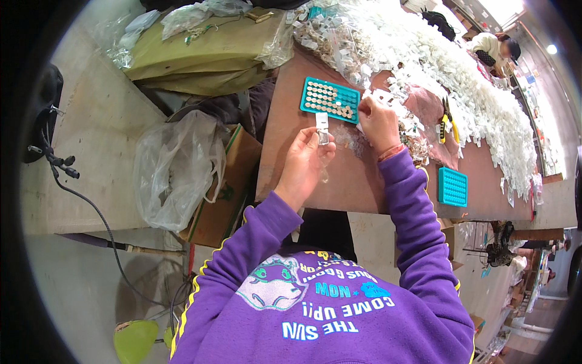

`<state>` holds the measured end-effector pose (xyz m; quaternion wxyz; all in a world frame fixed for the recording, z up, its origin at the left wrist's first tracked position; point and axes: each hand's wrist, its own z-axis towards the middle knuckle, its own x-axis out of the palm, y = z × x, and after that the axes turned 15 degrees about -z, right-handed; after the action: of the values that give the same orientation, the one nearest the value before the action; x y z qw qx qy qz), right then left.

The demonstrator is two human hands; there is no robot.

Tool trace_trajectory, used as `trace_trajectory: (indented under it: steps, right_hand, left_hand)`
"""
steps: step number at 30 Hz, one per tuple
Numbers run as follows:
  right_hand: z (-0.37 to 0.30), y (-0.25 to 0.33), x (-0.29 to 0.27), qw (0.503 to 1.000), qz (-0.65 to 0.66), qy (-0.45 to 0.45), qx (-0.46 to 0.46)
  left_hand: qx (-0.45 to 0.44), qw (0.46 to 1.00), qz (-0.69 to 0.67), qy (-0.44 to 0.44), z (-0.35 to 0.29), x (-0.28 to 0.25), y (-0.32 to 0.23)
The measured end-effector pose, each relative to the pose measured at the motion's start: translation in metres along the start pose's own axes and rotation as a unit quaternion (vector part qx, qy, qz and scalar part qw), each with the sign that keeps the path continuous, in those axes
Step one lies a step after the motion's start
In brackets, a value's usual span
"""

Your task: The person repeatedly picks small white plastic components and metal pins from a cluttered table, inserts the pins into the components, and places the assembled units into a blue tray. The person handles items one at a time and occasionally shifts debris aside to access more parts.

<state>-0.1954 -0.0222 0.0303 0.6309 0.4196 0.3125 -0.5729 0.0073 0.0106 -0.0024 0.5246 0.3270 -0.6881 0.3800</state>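
My left hand (pixel 303 162) pinches a small white card with a clear plastic part (pixel 322 128) upright between thumb and fingers. Just beyond it lies a teal tray (pixel 305 102) with rows of small round, pale metallic pieces (pixel 321 92); some cells at its right side hold none. My right hand (pixel 380 126) is at the tray's right edge, thumb and fingers closed together. Whatever they may hold is too small to make out. Bits of clear plastic (pixel 351 138) lie on the brown tabletop (pixel 285 133) between my hands.
A large heap of white carded packets (pixel 424 54) covers the table's far and right side. Yellow-black pliers (pixel 447 124) rest on pink cloth (pixel 427 100); a second teal tray (pixel 453 187) lies near the front edge. Left stand a plastic bag (pixel 173 170) and cardboard box (pixel 221 188). Another person (pixel 494 48) sits far right.
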Motion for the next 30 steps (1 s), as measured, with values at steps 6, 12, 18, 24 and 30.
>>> trace_trajectory:
  steps: [6,12,18,24,30]
  right_hand:
    - [0.030,-0.015,0.016,0.988,-0.001,0.075,-0.132]
    - [0.038,-0.006,0.011,0.987,0.015,0.107,-0.119]
    - [0.004,0.033,-0.050,0.971,0.220,0.087,-0.022]
    - [-0.037,0.072,-0.062,0.982,0.156,0.027,-0.102]
    - [-0.041,0.075,-0.064,0.984,0.071,0.023,-0.159]
  left_hand:
    - [-0.008,0.999,0.029,0.028,0.001,-0.002,0.001]
    - [-0.009,1.000,0.015,0.022,0.002,-0.001,0.001]
    - [0.006,0.999,0.009,0.036,0.000,-0.003,0.000]
    - [0.022,0.998,0.036,0.052,-0.001,-0.005,0.004]
    - [0.038,0.997,0.056,0.048,-0.002,-0.006,0.007]
